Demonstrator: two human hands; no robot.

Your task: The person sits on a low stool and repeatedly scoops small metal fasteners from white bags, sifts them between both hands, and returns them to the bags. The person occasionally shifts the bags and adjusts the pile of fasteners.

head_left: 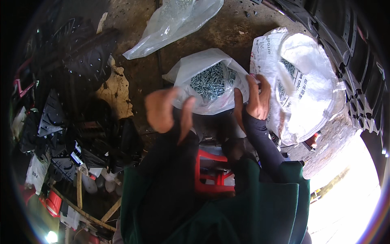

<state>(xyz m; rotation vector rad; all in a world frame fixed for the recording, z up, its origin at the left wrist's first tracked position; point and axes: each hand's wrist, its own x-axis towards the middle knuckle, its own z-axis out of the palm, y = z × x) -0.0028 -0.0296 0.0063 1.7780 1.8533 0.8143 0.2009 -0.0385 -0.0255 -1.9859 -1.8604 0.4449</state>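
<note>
- Brown, stained floor [233, 30] carries everything here, with black plastic parts [52, 116] crowded toward the left and bright light at the lower right
- On it stands an open white plastic bag [211, 108], its mouth facing up, with loose silvery screws [209, 81] inside its rim
- Right hand [259, 99] is at the bag's right rim, thumb apart from the fingers; the fingertips seem to touch the plastic, but whether they pinch it I cannot tell
- Left hand [160, 110] is beside the bag's left edge, thumb spread well away from the fingers, with nothing visible in it
- To handle this mouth well, I would take the rim at both left and right edges, draw evenly and keep the base on the floor, since one-sided pulling could tip screws over the near edge
- Thin plastic would likely tear under points, so gentle lifting seems wiser
- Blur hides the left fingertips, and a pale strip [287, 81] smears across the printed white sack [321, 61] just right of the bag, partly covering the screws in it
- Upper frame cuts off a clear plastic bag [174, 30]; how deep the screws lie is hidden
</note>
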